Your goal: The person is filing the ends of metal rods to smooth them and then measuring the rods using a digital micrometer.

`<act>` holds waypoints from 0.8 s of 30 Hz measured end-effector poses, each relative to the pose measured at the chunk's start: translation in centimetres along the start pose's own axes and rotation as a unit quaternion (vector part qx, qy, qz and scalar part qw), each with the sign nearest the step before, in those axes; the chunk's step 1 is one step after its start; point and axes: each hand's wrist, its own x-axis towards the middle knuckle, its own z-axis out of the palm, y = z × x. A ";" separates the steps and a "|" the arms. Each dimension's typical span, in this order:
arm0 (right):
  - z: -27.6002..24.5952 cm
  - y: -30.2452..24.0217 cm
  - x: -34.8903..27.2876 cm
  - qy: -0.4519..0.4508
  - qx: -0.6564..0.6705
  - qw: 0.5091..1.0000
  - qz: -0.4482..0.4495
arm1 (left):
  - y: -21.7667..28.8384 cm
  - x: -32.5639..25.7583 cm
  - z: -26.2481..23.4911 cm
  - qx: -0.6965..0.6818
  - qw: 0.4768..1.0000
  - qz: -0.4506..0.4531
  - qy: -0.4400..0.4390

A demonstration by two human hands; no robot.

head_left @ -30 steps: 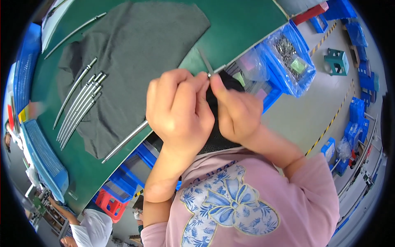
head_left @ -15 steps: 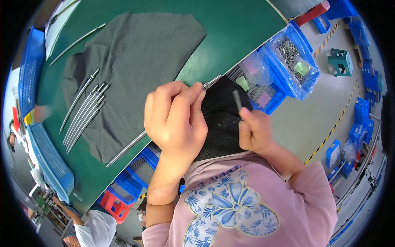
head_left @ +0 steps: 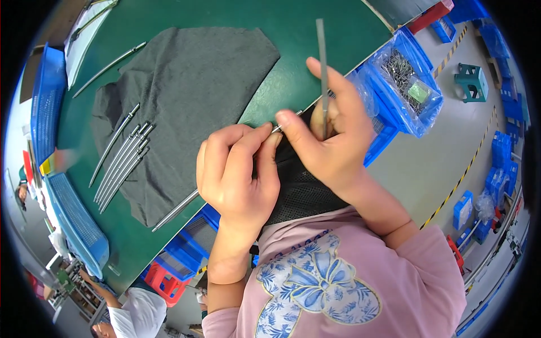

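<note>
- Desk [head_left: 225, 12]: I have the green surface across the left and centre of my view, with a grey cloth [head_left: 208, 73] spread on it. Several loose rods [head_left: 120, 164] lie side by side on the cloth.
- Left hand [head_left: 239, 177]: the fingers are curled; thumb and forefinger pinch the held metal rod [head_left: 176, 210] near its upper-right end.
- Right hand [head_left: 338, 147]: thumb and forefinger are spread wide; the other fingers curl about a flat metal strip [head_left: 322, 50]. The thumb tip is at the rod's exposed end; I cannot tell whether it touches.
- Held rod: it passes over the desk's near edge. Its long axis runs from lower left, through the left hand, to upper right, with one end pointing toward the right hand.
- Flat strip: it stands nearly vertical in my view, crossing the rod's line.
- Step in hand: I judge it to be handwork at the rod's end. The next move calls for a firm left pinch and a controlled strip angle.
</note>
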 end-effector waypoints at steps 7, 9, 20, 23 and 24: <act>-1.7 0.0 0.2 -0.002 0.000 1.000 -0.002 | -0.1 0.0 0.0 -0.007 1.000 0.008 -0.010; -1.4 0.4 -0.1 -0.009 0.050 0.999 0.007 | 0.0 0.0 0.1 -0.011 1.000 0.007 -0.010; -0.3 0.5 0.3 0.014 -0.046 0.999 0.001 | -0.1 0.1 0.0 0.004 0.999 0.024 -0.026; -0.7 1.1 0.7 0.106 -0.045 0.993 -0.022 | -0.3 0.0 0.2 0.004 0.999 0.032 -0.028; -0.7 0.5 0.5 0.063 -0.038 0.997 -0.020 | -0.3 0.1 0.1 0.007 0.999 0.032 -0.028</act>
